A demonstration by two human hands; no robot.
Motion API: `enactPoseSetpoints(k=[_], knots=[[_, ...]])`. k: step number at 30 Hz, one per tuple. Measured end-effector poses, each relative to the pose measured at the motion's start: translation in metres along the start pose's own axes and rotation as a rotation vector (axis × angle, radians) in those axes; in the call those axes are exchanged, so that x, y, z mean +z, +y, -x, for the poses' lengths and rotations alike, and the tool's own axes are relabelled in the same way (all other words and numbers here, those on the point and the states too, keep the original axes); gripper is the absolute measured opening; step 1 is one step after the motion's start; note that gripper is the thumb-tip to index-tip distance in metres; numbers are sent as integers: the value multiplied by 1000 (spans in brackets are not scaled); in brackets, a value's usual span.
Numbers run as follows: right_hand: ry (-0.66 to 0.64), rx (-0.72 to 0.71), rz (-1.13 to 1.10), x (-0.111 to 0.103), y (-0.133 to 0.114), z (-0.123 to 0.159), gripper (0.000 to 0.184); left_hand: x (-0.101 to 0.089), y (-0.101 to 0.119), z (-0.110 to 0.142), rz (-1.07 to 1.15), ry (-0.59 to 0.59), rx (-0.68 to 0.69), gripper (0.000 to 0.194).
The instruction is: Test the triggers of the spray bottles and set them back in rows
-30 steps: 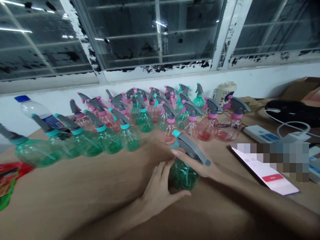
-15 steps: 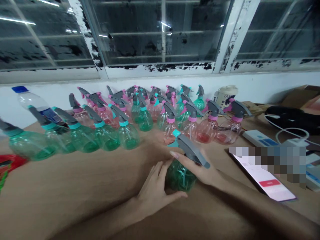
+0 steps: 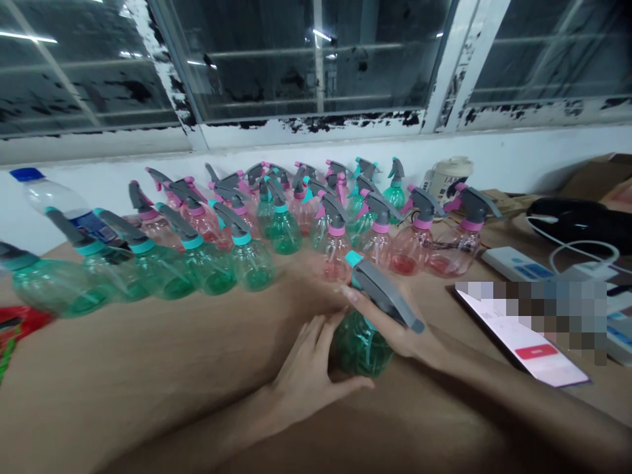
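A big flat brown wood table [image 3: 172, 375] lies below it all. Btwn L hand [image 3: 303, 359] and R hand [image 3: 402, 338] is a round see-through green plastic bottle [image 3: 368, 350]. L hand makes a loose C by its side, thumb out, can't tell if it's touching. R hand is wrapped round the neck, just under a long grey plastic spray top [image 3: 388, 294] w/ a small teal tip [image 3: 353, 259]. Bottle's prob. light, thin but stiff, slippery if wet. Best hold: R hand at neck, L hand on the fat part; don't squeeze hard, might dent.
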State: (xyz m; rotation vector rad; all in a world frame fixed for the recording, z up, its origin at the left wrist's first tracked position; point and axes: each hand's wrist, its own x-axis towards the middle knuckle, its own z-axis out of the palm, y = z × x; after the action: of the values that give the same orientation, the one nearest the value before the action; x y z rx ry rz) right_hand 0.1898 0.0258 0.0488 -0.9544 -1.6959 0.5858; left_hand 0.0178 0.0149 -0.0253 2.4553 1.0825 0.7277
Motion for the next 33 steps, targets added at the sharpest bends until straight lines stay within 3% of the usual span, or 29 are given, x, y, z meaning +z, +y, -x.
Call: enactPoseSetpoints(k=[7, 16, 20, 25, 33], knots=[[32, -14, 19, 0, 3, 4, 9, -2, 1, -1, -6, 13, 18, 91], [44, -23, 26, 1, 7, 8, 29, 1, -3, 2, -9, -53, -57, 95], [35, -38, 15, 1, 8, 8, 25, 0, -1, 0, 13, -63, -60, 95], [-20, -20, -22, -2, 1, 3, 3, -1, -1, -1, 18, -37, -29, 93], [-22, 24, -5, -2, -2, -2, 9, 0, -3, -1, 24, -42, -17, 95]])
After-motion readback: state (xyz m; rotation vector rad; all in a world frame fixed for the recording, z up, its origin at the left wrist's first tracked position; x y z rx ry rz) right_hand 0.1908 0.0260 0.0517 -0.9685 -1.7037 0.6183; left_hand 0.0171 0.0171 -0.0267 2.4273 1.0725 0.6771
